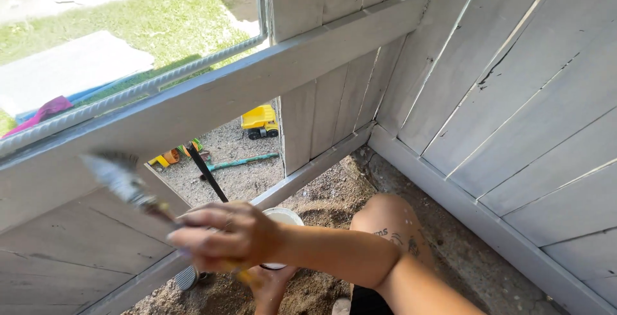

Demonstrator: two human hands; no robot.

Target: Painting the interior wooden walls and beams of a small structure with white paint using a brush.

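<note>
My right hand point(225, 234) grips a paintbrush point(138, 193) with grey-white bristles and a yellow handle end. The brush is blurred and points up-left at the grey-painted plank wall point(77, 238). Just below my right forearm, my left hand point(270, 286) holds a small white pot point(283, 215) from underneath; most of that hand and of the pot is hidden. My bare knee point(392, 218), flecked with paint, is right of the pot.
Grey plank walls point(514, 96) meet in a corner ahead, over sandy ground point(328, 193). Through the opening lie a yellow toy truck point(259, 122), a green rod point(244, 159), a black handle point(207, 172) and small bright toys point(177, 154). A ribbed metal bar point(128, 93) crosses above; grass lies beyond.
</note>
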